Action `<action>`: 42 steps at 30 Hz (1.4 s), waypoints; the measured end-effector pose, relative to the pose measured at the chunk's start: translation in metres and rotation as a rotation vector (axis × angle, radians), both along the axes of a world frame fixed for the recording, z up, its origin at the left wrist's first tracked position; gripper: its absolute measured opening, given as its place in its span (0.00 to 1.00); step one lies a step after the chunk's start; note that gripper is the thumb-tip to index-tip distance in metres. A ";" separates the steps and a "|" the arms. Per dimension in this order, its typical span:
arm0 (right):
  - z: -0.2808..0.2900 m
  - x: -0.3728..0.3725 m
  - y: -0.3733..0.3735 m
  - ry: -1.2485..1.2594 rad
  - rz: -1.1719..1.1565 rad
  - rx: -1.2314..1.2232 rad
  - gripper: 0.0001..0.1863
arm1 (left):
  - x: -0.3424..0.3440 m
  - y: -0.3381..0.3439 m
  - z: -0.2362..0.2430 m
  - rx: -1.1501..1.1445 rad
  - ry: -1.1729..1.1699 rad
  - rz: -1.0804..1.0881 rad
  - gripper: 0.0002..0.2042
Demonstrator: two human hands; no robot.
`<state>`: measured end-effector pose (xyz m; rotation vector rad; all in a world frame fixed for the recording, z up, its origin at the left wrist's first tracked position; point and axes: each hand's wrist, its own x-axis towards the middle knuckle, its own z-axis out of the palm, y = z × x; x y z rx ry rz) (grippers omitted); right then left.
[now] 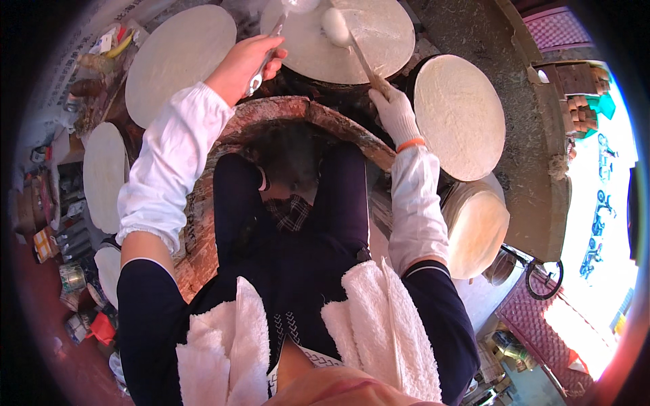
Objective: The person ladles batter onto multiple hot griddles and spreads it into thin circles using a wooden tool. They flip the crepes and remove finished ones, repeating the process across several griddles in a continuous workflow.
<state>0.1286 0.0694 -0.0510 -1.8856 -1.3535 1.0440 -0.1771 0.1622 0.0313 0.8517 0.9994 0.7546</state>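
Observation:
My bare left hand [247, 64] is closed around the metal handle of a ladle [300, 5], whose pale end sits at the upper edge of the picture, partly blurred. Over the far griddle [379, 40], covered by a round pale sheet of batter, both my hands reach from its near side. In a white knitted glove, my right hand [394, 114] grips a long-handled tool with a rounded white end [336, 28]. That end rests on or just above the batter; which of the two I cannot tell.
Pale sheets cover more round griddles, left [179, 64], far left [105, 177] and right [460, 116]. A stack of round flat sheets [477, 230] stands nearer on the right. A curved brick rim [271, 108] runs before my knees. A brown panel [535, 135] stands right.

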 end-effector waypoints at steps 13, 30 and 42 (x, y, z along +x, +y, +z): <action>-0.056 -0.089 0.005 0.222 -0.147 0.258 0.23 | 0.027 -0.045 -0.024 -0.348 -0.496 0.040 0.12; -0.012 -0.051 0.021 -0.328 -0.158 0.243 0.25 | -0.068 -0.124 0.049 -0.347 -0.752 0.128 0.14; 0.008 0.014 0.064 0.185 -0.297 0.233 0.23 | -0.020 -0.032 0.069 -0.598 -0.743 0.193 0.15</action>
